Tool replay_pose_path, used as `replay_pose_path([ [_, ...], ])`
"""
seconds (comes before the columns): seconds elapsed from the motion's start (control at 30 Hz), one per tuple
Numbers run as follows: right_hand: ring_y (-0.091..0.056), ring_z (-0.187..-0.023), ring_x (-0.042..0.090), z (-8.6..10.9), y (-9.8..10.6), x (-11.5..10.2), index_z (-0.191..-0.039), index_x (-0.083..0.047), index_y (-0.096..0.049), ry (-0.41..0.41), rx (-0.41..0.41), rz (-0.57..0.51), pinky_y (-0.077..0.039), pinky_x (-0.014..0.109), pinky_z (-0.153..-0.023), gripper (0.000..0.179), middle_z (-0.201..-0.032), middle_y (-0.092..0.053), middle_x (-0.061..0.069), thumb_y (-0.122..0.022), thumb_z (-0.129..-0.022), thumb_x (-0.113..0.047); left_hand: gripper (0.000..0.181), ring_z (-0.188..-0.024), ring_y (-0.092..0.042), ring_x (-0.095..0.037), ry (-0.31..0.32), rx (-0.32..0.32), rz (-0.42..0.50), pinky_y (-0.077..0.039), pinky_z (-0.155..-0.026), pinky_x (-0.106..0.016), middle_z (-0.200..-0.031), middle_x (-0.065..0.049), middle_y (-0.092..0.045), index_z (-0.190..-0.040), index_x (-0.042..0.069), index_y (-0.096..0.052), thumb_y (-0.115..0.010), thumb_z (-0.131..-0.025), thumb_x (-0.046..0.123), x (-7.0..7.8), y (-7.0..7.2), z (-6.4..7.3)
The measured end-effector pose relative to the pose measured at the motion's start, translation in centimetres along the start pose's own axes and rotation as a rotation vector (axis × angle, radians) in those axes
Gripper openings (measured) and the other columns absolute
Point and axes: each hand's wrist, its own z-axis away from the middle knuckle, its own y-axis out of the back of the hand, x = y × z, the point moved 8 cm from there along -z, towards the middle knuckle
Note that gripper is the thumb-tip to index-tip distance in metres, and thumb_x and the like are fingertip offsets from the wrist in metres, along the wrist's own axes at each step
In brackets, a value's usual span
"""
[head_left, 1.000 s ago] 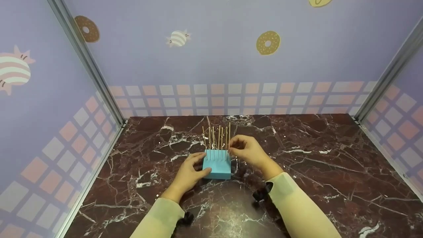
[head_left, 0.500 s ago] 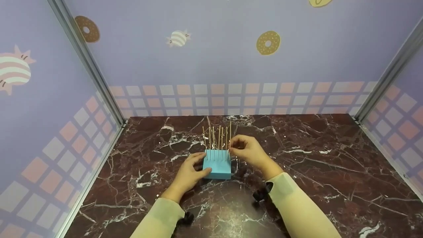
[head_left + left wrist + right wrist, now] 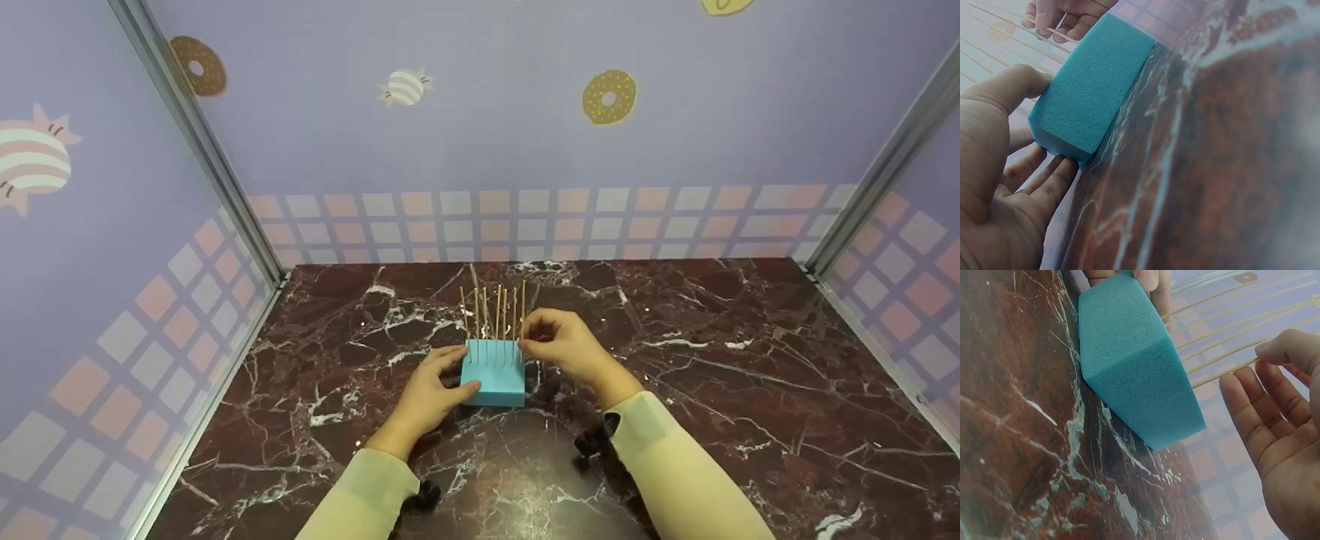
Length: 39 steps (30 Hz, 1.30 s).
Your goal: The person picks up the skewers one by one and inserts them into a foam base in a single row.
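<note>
A blue foam block stands on the table, with several thin wooden sticks upright in its top. My left hand grips the block's left side; in the left wrist view its thumb lies over the top edge and its fingers touch the end face. At the block's right edge my right hand pinches one wooden stick between thumb and fingers. The right wrist view shows that stick's lower end meeting the top of the block; how deep it goes is hidden inside the foam.
The dark red marbled table reaches back to a purple wall with a checked band. Side panels with metal posts flank it. Black wrist mounts sit below both cuffs.
The stick in my right hand rose very slightly, then sank a little toward the block, and the hand dipped with it. My left hand and the block stay in place.
</note>
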Motion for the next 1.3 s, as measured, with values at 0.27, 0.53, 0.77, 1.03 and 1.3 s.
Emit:
replay_pose_path([
  [0.27, -0.072, -0.083, 0.009, 0.04, 0.0, 0.12, -0.104, 0.008, -0.074, -0.018, -0.009, 0.015, -0.065, 0.021, -0.076, 0.011, -0.095, -0.077, 0.013, -0.08, -0.096, 0.003, 0.071, -0.142, -0.067, -0.048, 0.023, -0.006, 0.005, -0.065, -0.117, -0.049, -0.17, -0.022, -0.05, -0.164, -0.001, -0.057, -0.086, -0.102, 0.019, 0.01, 0.0, -0.25],
  [0.53, -0.074, -0.082, 0.009, 0.06, 0.01, 0.18, -0.104, 0.009, -0.074, -0.024, -0.015, 0.009, -0.068, 0.023, -0.078, 0.011, -0.095, -0.078, 0.009, -0.079, -0.096, 0.003, 0.07, -0.141, -0.067, -0.048, 0.01, -0.001, 0.007, -0.065, -0.117, -0.049, -0.168, -0.023, -0.051, -0.162, -0.003, -0.058, -0.087, -0.101, 0.017, 0.22, 0.03, -0.34],
  [0.77, -0.074, -0.083, 0.011, 0.13, -0.11, 0.31, -0.104, 0.01, -0.073, -0.015, -0.015, -0.005, -0.068, 0.023, -0.077, 0.011, -0.097, -0.077, 0.019, -0.078, -0.096, 0.005, 0.07, -0.144, -0.064, -0.048, -0.011, 0.003, 0.012, -0.065, -0.117, -0.051, -0.167, -0.024, -0.052, -0.161, -0.004, -0.058, -0.087, -0.101, 0.018, 0.29, -0.05, -0.37],
  [1.03, -0.073, -0.084, 0.011, 0.06, -0.42, 0.58, -0.103, 0.008, -0.073, -0.003, -0.009, 0.013, -0.066, 0.021, -0.077, 0.01, -0.096, -0.076, 0.01, -0.078, -0.096, 0.004, 0.071, -0.142, -0.065, -0.049, -0.025, 0.023, 0.023, -0.064, -0.118, -0.054, -0.165, -0.026, -0.053, -0.159, -0.007, -0.059, -0.089, -0.098, 0.014, 0.06, 0.15, -0.26],
  [1.3, -0.073, -0.083, 0.009, 0.02, -0.41, 0.69, -0.104, 0.01, -0.071, -0.011, -0.018, -0.005, -0.066, 0.021, -0.077, 0.011, -0.095, -0.077, 0.009, -0.077, -0.096, 0.004, 0.073, -0.145, -0.063, -0.049, -0.019, 0.028, 0.01, -0.063, -0.119, -0.053, -0.167, -0.025, -0.053, -0.16, -0.006, -0.059, -0.089, -0.097, 0.016, -0.09, 0.12, -0.44],
])
